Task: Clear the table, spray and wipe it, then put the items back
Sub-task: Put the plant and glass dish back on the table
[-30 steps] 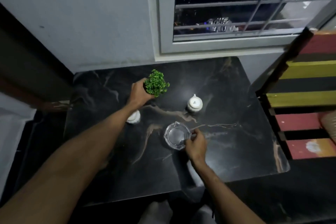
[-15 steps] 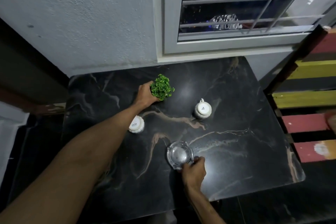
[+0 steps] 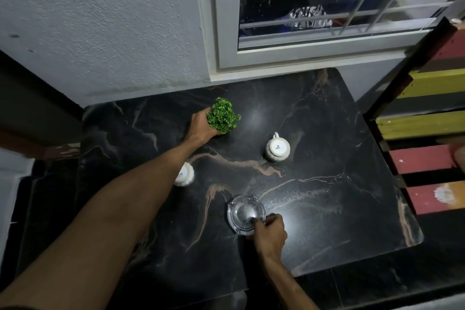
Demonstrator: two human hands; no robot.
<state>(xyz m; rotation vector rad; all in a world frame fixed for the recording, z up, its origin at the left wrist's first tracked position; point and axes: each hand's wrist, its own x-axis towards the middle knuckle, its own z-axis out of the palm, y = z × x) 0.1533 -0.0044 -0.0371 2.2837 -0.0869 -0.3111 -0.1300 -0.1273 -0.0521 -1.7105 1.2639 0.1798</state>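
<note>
Head view: on the dark table (image 3: 327, 133), the left hand (image 3: 201, 126) at centre frame wraps its fingers around the base of the small plant (image 3: 223, 116), whose pot is hidden. It looks light and stiff; the base is the place to hold, not the leaves. Lower centre, the right hand (image 3: 269, 233) pinches the rim of the glass ashtray (image 3: 245, 211): probably heavy, slick, breakable. Two upturned white cups (image 3: 276, 150) stand between.
</note>
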